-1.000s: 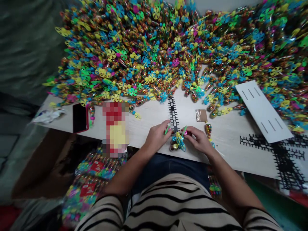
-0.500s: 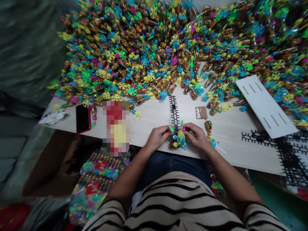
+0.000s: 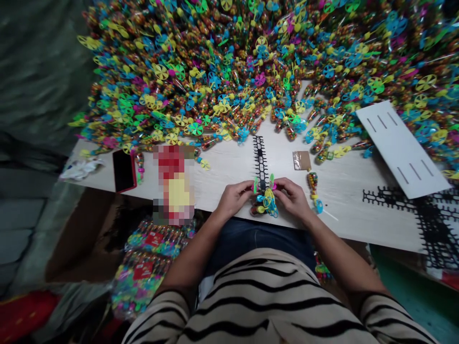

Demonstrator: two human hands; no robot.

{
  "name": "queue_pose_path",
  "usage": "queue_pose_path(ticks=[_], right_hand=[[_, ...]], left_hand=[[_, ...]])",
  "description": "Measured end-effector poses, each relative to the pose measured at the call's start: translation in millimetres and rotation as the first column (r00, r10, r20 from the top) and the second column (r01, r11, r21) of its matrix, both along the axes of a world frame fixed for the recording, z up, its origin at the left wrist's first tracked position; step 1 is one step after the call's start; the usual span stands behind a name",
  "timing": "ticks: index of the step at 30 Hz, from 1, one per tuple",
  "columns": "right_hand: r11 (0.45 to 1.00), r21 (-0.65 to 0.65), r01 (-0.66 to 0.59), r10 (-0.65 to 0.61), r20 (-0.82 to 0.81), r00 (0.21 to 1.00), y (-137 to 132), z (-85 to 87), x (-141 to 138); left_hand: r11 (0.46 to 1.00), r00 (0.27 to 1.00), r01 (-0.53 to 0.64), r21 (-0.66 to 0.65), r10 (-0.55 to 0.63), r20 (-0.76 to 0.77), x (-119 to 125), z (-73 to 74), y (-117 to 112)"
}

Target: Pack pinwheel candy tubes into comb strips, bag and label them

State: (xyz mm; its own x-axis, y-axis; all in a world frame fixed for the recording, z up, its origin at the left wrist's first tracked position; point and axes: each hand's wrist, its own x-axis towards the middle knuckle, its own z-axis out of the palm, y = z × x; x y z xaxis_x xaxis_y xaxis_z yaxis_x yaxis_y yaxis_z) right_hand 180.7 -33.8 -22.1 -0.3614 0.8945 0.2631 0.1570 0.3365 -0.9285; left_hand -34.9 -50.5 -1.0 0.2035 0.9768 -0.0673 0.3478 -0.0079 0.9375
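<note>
A black toothed plastic strip [image 3: 261, 160] lies lengthwise on the table in front of me. At its near end, my left hand [image 3: 233, 198] pinches a candy fan toy [image 3: 256, 185] with a green fan and pink part. On the other side my right hand [image 3: 293, 197] pinches a similar green-and-pink fan toy [image 3: 271, 180]. Between the hands, several candy-filled fan toys with yellow and blue fans [image 3: 268, 198] cluster by the table edge. The fingers partly hide how the toys meet the strip. A single candy fan toy [image 3: 313, 184] lies right of my right hand.
A large heap of candy fan toys [image 3: 215, 71] covers the table's back. At right, a slotted white card [image 3: 401, 148] lies over more black strips [image 3: 426, 224]. A phone [image 3: 124, 170], a blurred-out item [image 3: 175, 184] and a brown square packet [image 3: 301, 160] are nearby. Packed toys [image 3: 143, 282] sit below left.
The camera view has shifted slightly, so the table appears a little higher. Both hands keep their pinch at the strip's near end, with barely any movement of the fingers.
</note>
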Motion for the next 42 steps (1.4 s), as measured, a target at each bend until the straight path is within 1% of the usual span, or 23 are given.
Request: queue_pose_path(ticks=[5,8,11,15,17,20,24,28,31,33,34,36,38,40,42], right_hand=[[0.997,-0.053,0.064,-0.068,-0.087,0.994,-0.3,-6.4,-5.2],[0.992,-0.093,0.082,-0.094,-0.138,0.986,3.0,-8.2,-7.0],[0.992,-0.108,0.062,-0.077,-0.146,0.986,8.1,-6.5,-5.9],[0.997,-0.073,0.008,-0.013,-0.07,0.997,12.5,-3.5,-1.5],[0.999,-0.047,-0.022,0.021,-0.028,0.999,12.5,-2.5,0.7],[0.999,-0.001,-0.049,0.049,0.009,0.999,11.3,0.2,3.1],[0.992,0.041,-0.117,0.115,0.049,0.992,11.3,6.7,3.6],[0.989,0.014,-0.144,0.143,0.078,0.987,12.7,10.5,2.3],[0.99,-0.006,-0.14,0.14,0.061,0.988,13.0,12.1,2.5],[0.986,-0.017,-0.164,0.164,0.047,0.985,12.3,14.0,3.2],[0.984,-0.025,-0.178,0.179,0.045,0.983,11.8,15.1,3.7],[0.981,-0.038,-0.191,0.193,0.053,0.98,10.1,16.6,4.4],[0.986,-0.03,-0.163,0.164,0.06,0.985,8.3,16.2,4.5],[0.993,-0.008,-0.12,0.12,0.05,0.992,6.9,13.9,3.9],[0.996,0.005,-0.092,0.092,0.029,0.995,6.4,10.4,2.2]], left_hand=[[0.997,1.0,0.005,0.074,-0.004,-0.013,-0.2,-5.0,-0.4],[0.997,0.999,0.012,0.077,-0.014,0.03,1.4,-8.0,0.7],[1.0,0.993,-0.023,0.016,0.021,0.115,5.2,-10.8,1.5],[0.987,0.953,-0.1,-0.126,0.132,0.274,11.7,-15.4,0.3],[0.978,0.935,-0.127,-0.166,0.174,0.308,13.9,-17.4,-0.7],[0.974,0.936,-0.159,-0.163,0.201,0.289,15.1,-18.6,-1.7],[0.983,0.963,-0.152,-0.102,0.17,0.21,13.8,-17.8,-0.6],[0.986,0.966,-0.141,-0.088,0.156,0.205,13.6,-17.0,0.6],[0.98,0.957,-0.167,-0.109,0.188,0.22,13.1,-14.8,0.9],[0.974,0.95,-0.177,-0.144,0.207,0.233,10.7,-11.1,1.9],[0.971,0.95,-0.162,-0.175,0.201,0.24,8.8,-8.4,2.8],[0.964,0.956,-0.082,-0.254,0.148,0.254,4.3,-2.0,5.3],[0.95,0.962,0.006,-0.313,0.081,0.263,0.5,4.2,8.0],[0.95,0.967,0.042,-0.311,0.039,0.251,-1.1,7.8,10.4],[0.968,0.976,0.032,-0.249,0.024,0.218,-0.4,8.0,12.2]])
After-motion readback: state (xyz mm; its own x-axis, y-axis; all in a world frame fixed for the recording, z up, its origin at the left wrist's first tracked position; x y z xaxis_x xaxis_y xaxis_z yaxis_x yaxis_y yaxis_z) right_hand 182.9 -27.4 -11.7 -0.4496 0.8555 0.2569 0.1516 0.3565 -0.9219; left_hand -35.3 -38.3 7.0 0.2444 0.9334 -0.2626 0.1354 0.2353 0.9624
